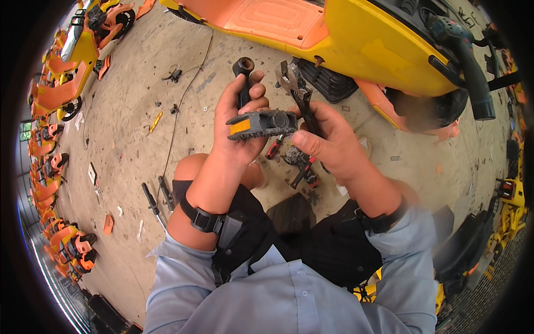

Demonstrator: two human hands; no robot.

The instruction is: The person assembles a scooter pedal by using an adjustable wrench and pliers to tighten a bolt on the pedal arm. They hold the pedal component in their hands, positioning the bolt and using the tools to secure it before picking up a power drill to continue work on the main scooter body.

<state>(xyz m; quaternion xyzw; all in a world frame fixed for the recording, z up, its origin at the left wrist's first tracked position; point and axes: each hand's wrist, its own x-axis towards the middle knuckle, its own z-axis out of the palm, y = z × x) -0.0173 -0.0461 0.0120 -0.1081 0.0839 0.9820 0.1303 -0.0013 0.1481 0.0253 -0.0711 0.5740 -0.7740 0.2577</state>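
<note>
My left hand (240,149) is closed around a bicycle-type pedal and its crank arm. The black pedal (270,123) has an orange reflector and lies across my fingers. The crank arm (243,72) points up and away, its round holed end uppermost. In my closed right hand (336,146) is an adjustable wrench (298,89), jaws up, beside the pedal. Whether wrench and pedal touch is unclear. A yellow and orange scooter (367,50) lies just beyond my hands, with a black ribbed part (325,80) under its edge.
Below my hands, a red and black power tool (303,162) and red-handled tool (273,148) lie on the floor. A drill (473,78) rests at the scooter's right. Black-handled tools (150,199) lie by my left knee. More scooters (64,83) line the left.
</note>
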